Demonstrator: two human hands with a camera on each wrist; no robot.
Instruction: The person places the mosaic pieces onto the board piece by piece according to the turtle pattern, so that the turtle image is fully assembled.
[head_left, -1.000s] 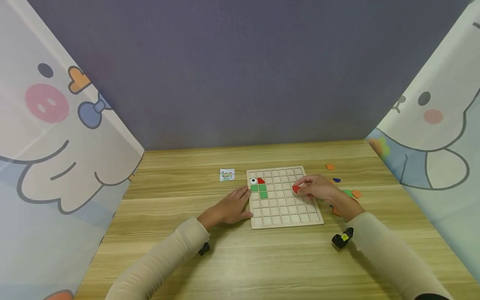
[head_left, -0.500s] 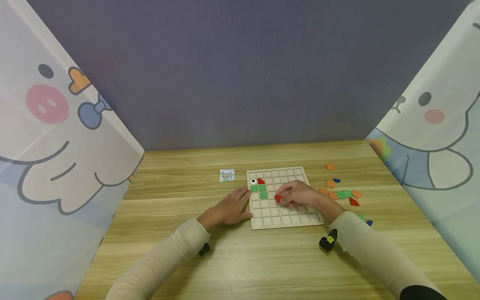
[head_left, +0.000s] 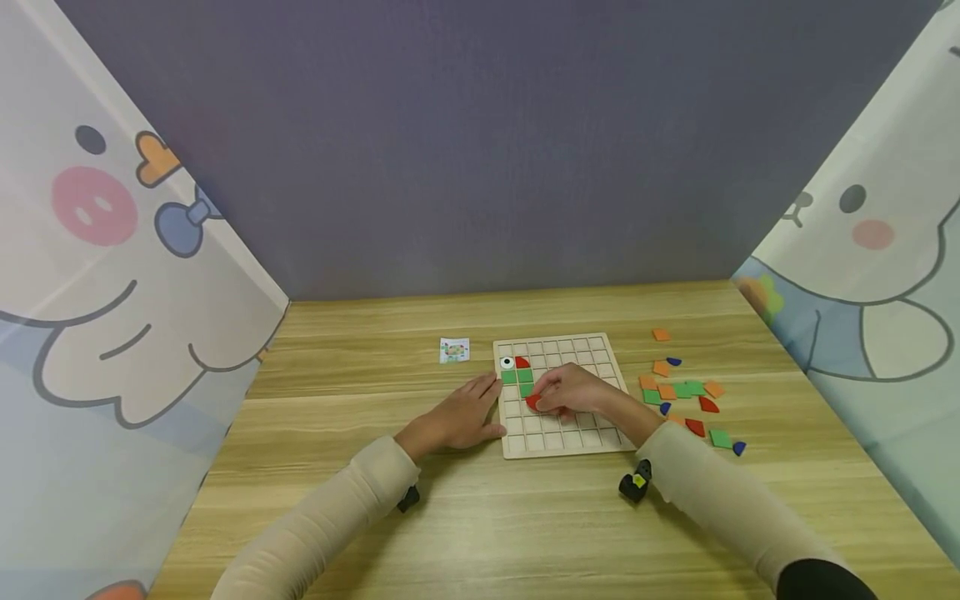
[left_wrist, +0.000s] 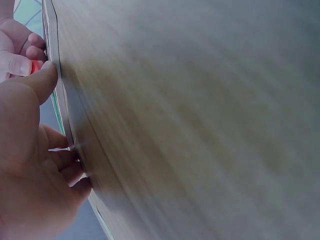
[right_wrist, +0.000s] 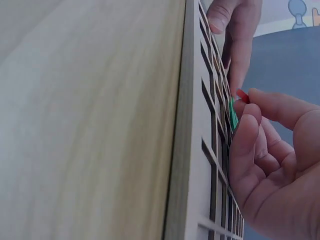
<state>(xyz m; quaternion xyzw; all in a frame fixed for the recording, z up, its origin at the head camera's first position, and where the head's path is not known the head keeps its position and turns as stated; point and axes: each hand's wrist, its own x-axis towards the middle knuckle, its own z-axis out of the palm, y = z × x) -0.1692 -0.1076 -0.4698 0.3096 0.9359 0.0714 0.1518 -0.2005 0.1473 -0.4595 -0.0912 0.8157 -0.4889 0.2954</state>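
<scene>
A wooden grid board [head_left: 555, 443] lies on the table. My right hand [head_left: 576, 390] pinches a red quarter-circle tile [head_left: 532, 402] between thumb and fingertips, close over the board's left part, just below the green squares. In the right wrist view the red tile [right_wrist: 242, 95] shows edge-on at the fingertips. Beside the board's left edge rests my left hand [head_left: 461, 414], fingertips and thumb against that edge. Set in the grid at upper left are a round eye tile [head_left: 507, 362], another red tile [head_left: 522, 362] and green squares [head_left: 509, 377], one partly hidden by the right hand.
Right of the board lie loose orange, green, red and blue tiles, among them an orange square [head_left: 661, 334], a red piece [head_left: 695, 427] and a green square [head_left: 720, 438]. A small picture card [head_left: 454, 350] lies left of the board. A grey panel [head_left: 480, 167] stands behind the table.
My right hand has carried the red tile leftward across the board, from its right side to beside the green squares. More loose tiles are now uncovered. The left hand has stayed put.
</scene>
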